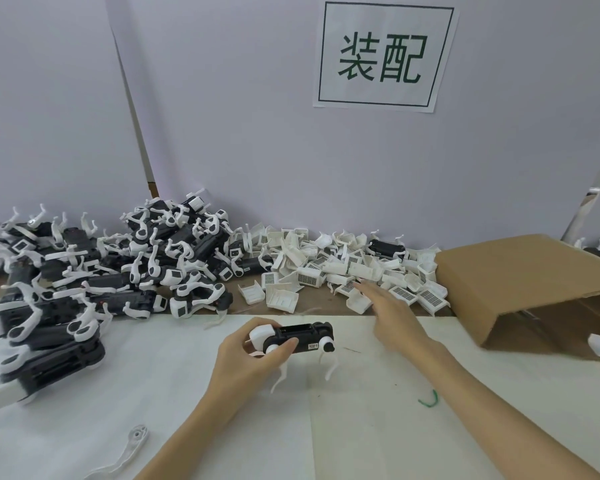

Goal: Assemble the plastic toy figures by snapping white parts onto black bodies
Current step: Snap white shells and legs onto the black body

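Note:
My left hand [248,355] grips a black toy figure body [302,337] with white legs and a white head piece, held just above the white table sheet [378,427]. My right hand [392,317] is stretched forward with straight fingers, its fingertips at the near edge of a heap of white cover parts [347,268] along the wall. It holds nothing.
A big pile of black-and-white figures [101,271] fills the left side of the table. An open cardboard box [527,282] lies on its side at the right. A loose white leg piece [132,445] and a green twist tie [428,400] lie on the sheet near me.

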`<control>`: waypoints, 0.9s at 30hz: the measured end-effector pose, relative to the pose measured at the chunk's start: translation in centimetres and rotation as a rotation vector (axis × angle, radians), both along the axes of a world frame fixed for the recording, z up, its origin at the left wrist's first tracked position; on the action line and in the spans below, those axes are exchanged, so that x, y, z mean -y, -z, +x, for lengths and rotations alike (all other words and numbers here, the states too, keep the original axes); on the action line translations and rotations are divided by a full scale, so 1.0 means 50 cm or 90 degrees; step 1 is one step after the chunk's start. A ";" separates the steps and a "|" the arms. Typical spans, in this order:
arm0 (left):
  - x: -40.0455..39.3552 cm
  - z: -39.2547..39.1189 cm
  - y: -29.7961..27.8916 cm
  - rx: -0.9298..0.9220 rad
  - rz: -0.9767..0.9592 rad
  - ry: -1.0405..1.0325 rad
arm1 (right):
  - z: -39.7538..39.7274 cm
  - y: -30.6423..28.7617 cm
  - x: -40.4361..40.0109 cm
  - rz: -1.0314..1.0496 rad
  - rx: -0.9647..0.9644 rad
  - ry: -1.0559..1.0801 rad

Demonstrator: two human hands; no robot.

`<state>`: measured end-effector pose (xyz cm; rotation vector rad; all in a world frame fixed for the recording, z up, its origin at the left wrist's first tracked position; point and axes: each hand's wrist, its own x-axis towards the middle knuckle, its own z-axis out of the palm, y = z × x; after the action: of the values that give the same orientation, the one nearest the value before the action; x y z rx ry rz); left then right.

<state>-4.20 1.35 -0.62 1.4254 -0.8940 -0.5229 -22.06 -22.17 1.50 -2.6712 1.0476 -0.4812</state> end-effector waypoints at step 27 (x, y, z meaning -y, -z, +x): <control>0.007 -0.006 0.023 0.091 0.038 0.117 | -0.022 -0.013 -0.240 0.170 0.491 -0.229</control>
<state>-4.50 1.01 -1.77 1.4563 -1.1385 -0.5949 -23.17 -10.18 2.15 -2.0616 0.3621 -1.0753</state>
